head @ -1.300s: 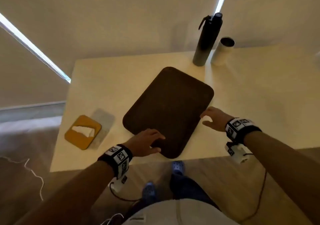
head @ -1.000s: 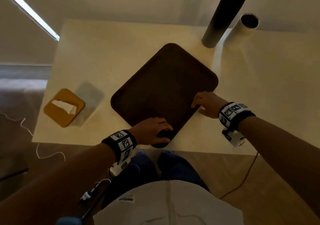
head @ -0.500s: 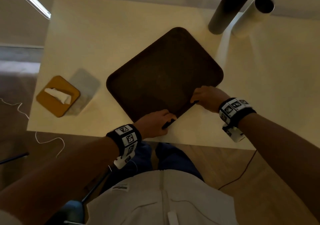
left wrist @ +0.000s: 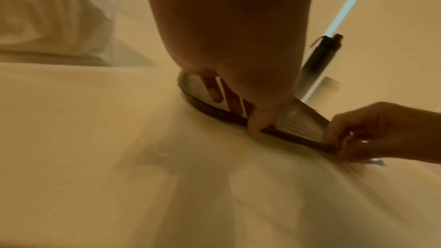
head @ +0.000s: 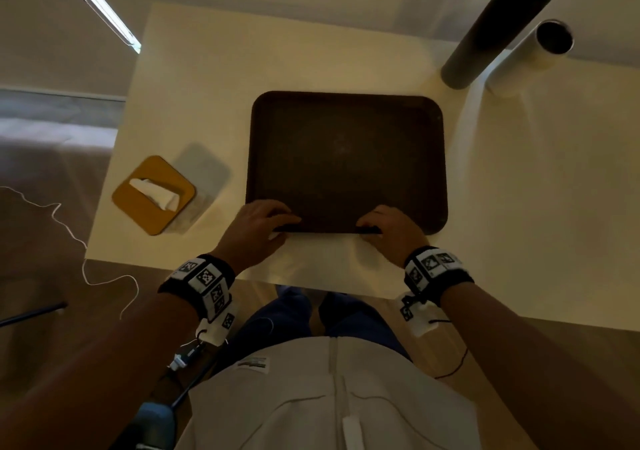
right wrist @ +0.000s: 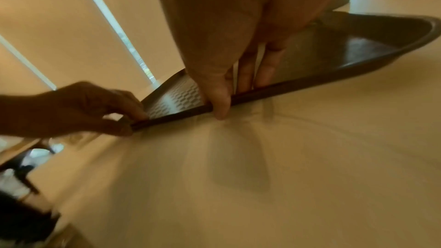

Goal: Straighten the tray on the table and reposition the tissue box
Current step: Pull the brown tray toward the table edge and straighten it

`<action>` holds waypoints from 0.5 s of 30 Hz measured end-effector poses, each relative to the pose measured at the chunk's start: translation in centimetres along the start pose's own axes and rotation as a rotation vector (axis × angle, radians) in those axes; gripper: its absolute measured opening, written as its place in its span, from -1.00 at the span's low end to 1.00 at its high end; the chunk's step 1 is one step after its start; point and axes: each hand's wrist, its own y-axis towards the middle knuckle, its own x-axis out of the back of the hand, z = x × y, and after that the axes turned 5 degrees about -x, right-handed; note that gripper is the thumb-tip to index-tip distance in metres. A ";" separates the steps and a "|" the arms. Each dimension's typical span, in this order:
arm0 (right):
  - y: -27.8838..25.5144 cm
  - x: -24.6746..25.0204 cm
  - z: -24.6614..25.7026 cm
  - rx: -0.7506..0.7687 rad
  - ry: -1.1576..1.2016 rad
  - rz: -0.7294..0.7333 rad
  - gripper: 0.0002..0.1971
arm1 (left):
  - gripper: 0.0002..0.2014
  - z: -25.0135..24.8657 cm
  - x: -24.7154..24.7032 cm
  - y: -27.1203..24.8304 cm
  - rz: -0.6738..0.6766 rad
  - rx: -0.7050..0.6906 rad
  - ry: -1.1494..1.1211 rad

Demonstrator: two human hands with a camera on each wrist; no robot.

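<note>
A dark brown rectangular tray lies on the cream table, its sides square to the table edges. My left hand pinches the tray's near rim towards its left corner, thumb on the outside, fingers inside. My right hand pinches the same rim further right, thumb under the rim. The tissue box, with an orange-brown top and a white tissue sticking out, stands askew near the table's front left corner, apart from the tray.
A tall dark bottle and a white cylindrical cup stand at the back right, just beyond the tray's far right corner. A white cord lies on the floor at the left. My legs are under the near table edge.
The tray has turned from a diagonal lie to square with the table. Both hands moved along with it and now pinch its near rim side by side.
</note>
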 end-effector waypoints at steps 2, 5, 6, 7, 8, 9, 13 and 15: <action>-0.4 1.1 -0.8 -0.134 0.057 -0.051 -0.53 | -0.37 0.5 0.3 -1.1 -0.097 0.185 -0.014; -1.4 3.3 -2.6 -0.370 -0.019 -0.149 -0.19 | -0.08 0.9 0.5 -2.4 -0.176 0.406 -0.065; -1.8 3.9 -3.2 -0.441 -0.029 -0.165 -0.09 | -0.02 1.1 0.5 -2.7 -0.182 0.433 -0.069; -2.0 4.3 -3.8 -0.505 -0.029 -0.175 0.00 | 0.02 1.2 0.4 -2.8 -0.176 0.450 -0.069; -2.2 4.5 -4.3 -0.560 -0.025 -0.179 0.07 | 0.05 1.5 0.3 -2.8 -0.161 0.466 -0.068; -2.3 4.6 -4.8 -0.603 -0.026 -0.175 0.11 | 0.06 1.8 0.2 -2.7 -0.139 0.484 -0.069; -2.3 4.1 -5.6 -0.682 -0.065 -0.099 0.18 | 0.02 2.2 0.2 -2.5 -0.090 0.512 -0.065; -2.2 4.1 -5.7 -0.700 -0.078 -0.094 0.16 | 0.00 2.0 0.4 -2.4 -0.083 0.516 -0.067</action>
